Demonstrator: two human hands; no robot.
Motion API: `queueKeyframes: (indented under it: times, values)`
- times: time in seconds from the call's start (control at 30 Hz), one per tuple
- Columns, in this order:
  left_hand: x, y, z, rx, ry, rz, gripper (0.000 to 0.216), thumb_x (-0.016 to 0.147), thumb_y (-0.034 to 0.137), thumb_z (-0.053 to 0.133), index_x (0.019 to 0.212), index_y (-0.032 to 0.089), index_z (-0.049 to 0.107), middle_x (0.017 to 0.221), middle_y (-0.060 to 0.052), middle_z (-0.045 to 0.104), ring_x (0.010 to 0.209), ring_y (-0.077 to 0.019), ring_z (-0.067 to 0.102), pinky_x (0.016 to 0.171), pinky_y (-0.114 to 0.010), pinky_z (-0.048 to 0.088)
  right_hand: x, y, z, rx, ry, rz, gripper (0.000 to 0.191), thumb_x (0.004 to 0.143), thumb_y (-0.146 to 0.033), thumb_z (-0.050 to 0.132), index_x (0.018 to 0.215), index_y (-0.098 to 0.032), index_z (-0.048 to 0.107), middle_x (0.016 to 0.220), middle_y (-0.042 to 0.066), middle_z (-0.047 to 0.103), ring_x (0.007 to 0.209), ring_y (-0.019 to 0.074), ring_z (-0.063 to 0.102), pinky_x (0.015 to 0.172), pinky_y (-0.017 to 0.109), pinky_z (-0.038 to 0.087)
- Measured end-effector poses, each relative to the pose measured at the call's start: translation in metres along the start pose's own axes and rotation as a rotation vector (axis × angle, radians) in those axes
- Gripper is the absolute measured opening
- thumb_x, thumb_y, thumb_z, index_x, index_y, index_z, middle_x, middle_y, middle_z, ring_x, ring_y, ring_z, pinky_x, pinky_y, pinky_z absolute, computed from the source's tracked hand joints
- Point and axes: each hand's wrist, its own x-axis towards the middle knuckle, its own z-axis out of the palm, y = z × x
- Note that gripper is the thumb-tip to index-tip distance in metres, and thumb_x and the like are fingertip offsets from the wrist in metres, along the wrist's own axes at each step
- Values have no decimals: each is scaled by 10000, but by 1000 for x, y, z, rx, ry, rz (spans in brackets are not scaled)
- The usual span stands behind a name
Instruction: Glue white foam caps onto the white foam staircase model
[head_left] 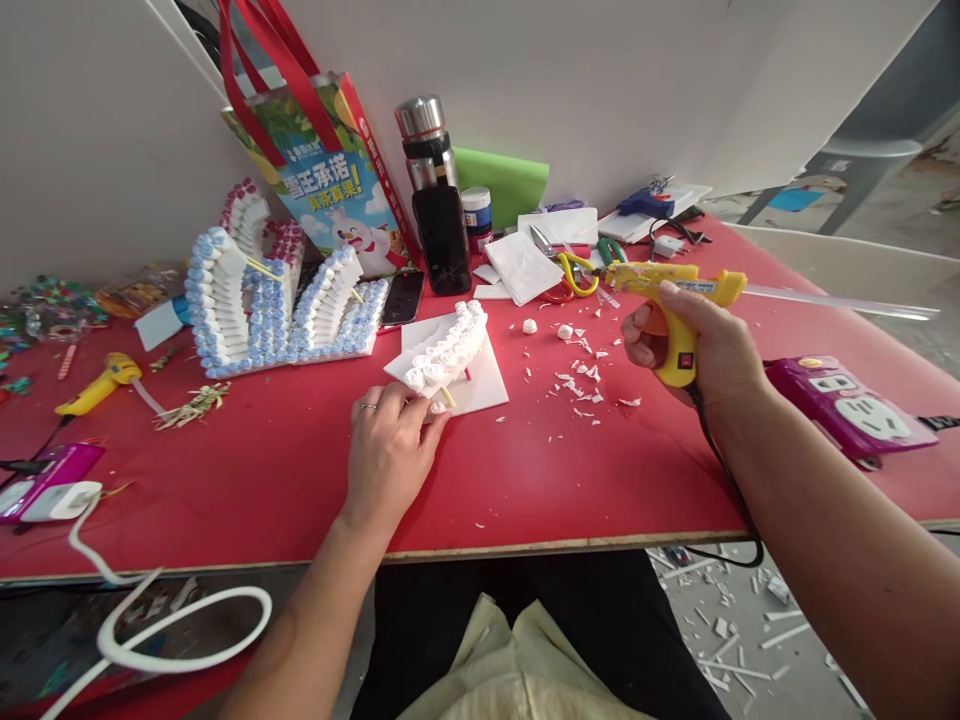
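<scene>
Clock positions are read from the seated person, 12 o'clock being straight ahead. The red table [480, 490] is cut off at the left; its front edge crosses 12 o'clock nearest the person, with open surface between that edge and the work. A blue-and-white rosette structure [259, 345], between 10 and 11 o'clock, limits room on that side and partly covers a flat phone [403, 298]. The right hand [694, 340], at 1 o'clock, is wrapped around the handle of a yellow hot glue gun [679, 290]; its fingers partly hide the trigger. Gun axis: nozzle toward 9, clear glue stick [840, 298] toward 3. Near 12 o'clock, a white rosette assembly [450, 350] sits on white board [491, 380], long axis roughly 7:30 to 1:30. The left hand [397, 430], at 11 o'clock, pinches a small white rosette [437, 408], mostly covered by fingertips.
</scene>
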Motion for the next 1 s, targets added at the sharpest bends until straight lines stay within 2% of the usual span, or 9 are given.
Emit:
queueKeyframes:
  times: [0.13, 0.3, 0.57, 0.83, 1.0]
  values:
    - [-7, -5, -4, -169, 22, -13, 209, 930, 283, 635, 1099, 173, 690, 1062, -118, 658, 1034, -284, 593, 907, -427, 496, 0, 0, 1, 15, 5, 3, 286, 832, -398, 678, 662, -168, 671, 635, 62, 630, 447, 123, 507, 449, 285, 328]
    - [-12, -10, -3, -285, 67, -35, 213, 925, 227, 636, 1127, 204, 701, 1051, -100, 655, 1022, -259, 596, 899, -404, 515, -1, 0, -1, 24, -3, 7, 292, 840, -391, 676, 669, -155, 669, 642, 69, 628, 456, 121, 517, 450, 279, 328]
    - [-8, -8, 4, -196, 18, -15, 238, 921, 239, 625, 1131, 192, 727, 1047, -124, 611, 1021, -284, 540, 886, -422, 507, 1, 1, 0, -6, -2, 8, 302, 805, -424, 702, 652, -167, 663, 634, 65, 621, 450, 121, 506, 436, 284, 331]
    - [-9, -9, 4, -210, 23, -22, 249, 950, 210, 551, 1124, 217, 730, 1039, -118, 611, 1005, -274, 547, 885, -422, 498, 0, 1, 0, -9, 0, 5, 296, 825, -410, 682, 663, -163, 671, 634, 65, 629, 443, 119, 509, 442, 278, 336]
    - [-8, -8, 4, -163, 19, 20, 246, 952, 198, 546, 1100, 180, 741, 1027, -131, 610, 1005, -279, 541, 894, -420, 487, 0, 0, 1, -14, -4, 5, 295, 823, -413, 690, 665, -164, 675, 641, 70, 639, 445, 122, 513, 445, 280, 343]
